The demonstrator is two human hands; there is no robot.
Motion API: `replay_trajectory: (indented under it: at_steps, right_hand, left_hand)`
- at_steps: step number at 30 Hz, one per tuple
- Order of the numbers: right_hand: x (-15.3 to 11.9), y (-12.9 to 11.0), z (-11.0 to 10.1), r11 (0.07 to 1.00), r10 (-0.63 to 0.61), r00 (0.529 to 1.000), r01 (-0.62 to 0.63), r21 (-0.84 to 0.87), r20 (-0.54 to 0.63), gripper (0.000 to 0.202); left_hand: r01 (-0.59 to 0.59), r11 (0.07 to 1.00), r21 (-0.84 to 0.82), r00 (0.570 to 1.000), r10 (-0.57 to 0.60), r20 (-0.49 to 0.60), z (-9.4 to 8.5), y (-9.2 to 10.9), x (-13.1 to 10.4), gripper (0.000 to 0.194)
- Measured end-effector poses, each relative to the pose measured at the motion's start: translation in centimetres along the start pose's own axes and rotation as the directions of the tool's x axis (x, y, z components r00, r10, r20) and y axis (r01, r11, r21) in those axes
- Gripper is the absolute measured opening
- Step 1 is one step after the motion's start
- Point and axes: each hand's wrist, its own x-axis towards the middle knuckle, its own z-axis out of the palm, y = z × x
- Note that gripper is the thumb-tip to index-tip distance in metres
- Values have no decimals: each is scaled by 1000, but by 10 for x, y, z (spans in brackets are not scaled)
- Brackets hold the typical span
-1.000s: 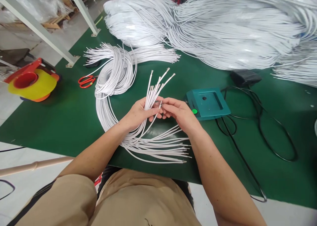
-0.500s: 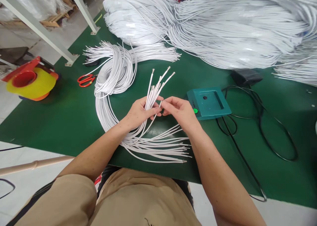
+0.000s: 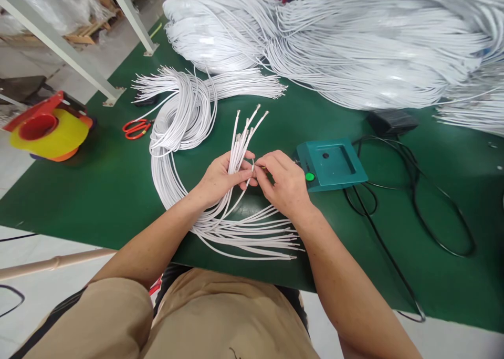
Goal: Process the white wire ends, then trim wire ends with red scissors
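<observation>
1. Left grip is wrapped round a bunch of white wires, their tips fanning upward, the whole bunch lifted over the table.
2. Right grip is right up against a lone wire standing beside the bunch; whether it pinches that tip or some small piece there, one cannot tell.
3. Steadiness looks like the key: firm enough to hold the bunch, soft enough not to kink it, with the lone wire clear of its neighbours.
4. Working close to the tip should pay off, since a tug would probably drag the rest along.
5. Below, loose ends spread near the forearm, so dropping low could snag them; a teal box sits just beyond, orange-handled scissors well left.
</observation>
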Motion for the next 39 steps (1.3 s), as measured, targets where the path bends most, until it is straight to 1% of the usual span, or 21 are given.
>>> replay_trajectory:
  at_steps: [4, 6, 8, 9, 10, 12, 13, 14, 16, 19, 21, 23, 25, 28, 30, 32, 33, 35, 36, 37, 39]
  right_hand:
    - [4, 3, -9, 998, -10, 996, 15, -60, 86, 19]
    - [7, 8, -16, 985, 28, 994, -11, -173, 101, 20]
    - [11, 14, -22, 945, 76, 993, -43, -324, 90, 19]
    - [12, 18, -24, 922, 93, 990, -44, -385, 110, 18]
    - [14, 22, -26, 902, 113, 981, -36, -431, 155, 18]
    - [16, 27, -28, 886, 157, 946, -9, -464, 282, 15]
    - [17, 29, -28, 891, 178, 928, -10, -455, 328, 14]
    - [19, 29, -28, 902, 194, 917, -27, -431, 348, 14]
    - [23, 28, -28, 938, 205, 922, -89, -336, 327, 16]
    - [31, 21, -25, 970, 216, 929, -169, -174, 299, 26]
    - [36, 18, -21, 974, 228, 907, -206, -98, 354, 31]
    - [40, 15, -18, 967, 240, 874, -254, -24, 423, 32]
    - [41, 14, -17, 948, 254, 846, -313, 51, 468, 32]
    - [41, 13, -20, 902, 278, 824, -401, 162, 493, 27]
    - [41, 12, -23, 867, 294, 810, -449, 214, 508, 29]
    - [40, 12, -24, 848, 331, 796, -486, 209, 507, 35]
    - [39, 12, -23, 849, 356, 793, -496, 184, 494, 34]
    - [35, 11, -19, 872, 391, 809, -479, 106, 439, 23]
    - [33, 12, -17, 890, 392, 829, -452, 64, 399, 17]
    - [30, 12, -14, 912, 374, 856, -410, 29, 358, 12]
    - [24, 14, -12, 960, 276, 915, -279, -34, 294, 10]
  left_hand:
    - [13, 1000, 6, 1000, -12, -10, 0, -3, 2, 38]
    - [29, 999, 32, 999, -28, -32, -2, -6, 4, 39]
    - [48, 997, 56, 998, -45, -49, -3, -10, 7, 39]
    - [56, 996, 63, 997, -53, -49, -4, -11, 8, 39]
    - [63, 996, 64, 997, -60, -45, -4, -13, 9, 39]
    - [76, 995, 60, 997, -74, -29, -5, -15, 10, 38]
    - [80, 995, 57, 997, -79, -24, -5, -15, 11, 37]
    - [85, 995, 51, 996, -84, -18, -5, -16, 11, 37]
    - [91, 995, 29, 996, -91, 1, -6, -16, 11, 37]
    - [96, 995, -26, 994, -94, 56, -7, -16, 12, 38]
    - [96, 993, -64, 992, -90, 91, -9, -15, 12, 40]
    - [95, 991, -91, 990, -85, 114, -10, -14, 12, 41]
    - [94, 991, -100, 989, -81, 122, -10, -13, 12, 40]
    - [76, 994, -80, 992, -67, 107, -9, -13, 12, 39]
    - [44, 999, -24, 996, -42, 80, -6, -13, 11, 38]
    - [21, 998, 63, 999, -23, 34, -3, -13, 10, 35]
    - [18, 994, 111, 1000, -19, 7, -1, -13, 9, 34]
    - [19, 982, 188, 999, -11, -46, 2, -12, 7, 33]
    - [18, 976, 215, 998, -4, -65, 3, -12, 6, 33]
    - [17, 972, 235, 997, 1, -76, 3, -12, 6, 33]
    - [22, 968, 250, 997, -2, -80, 4, -13, 5, 33]
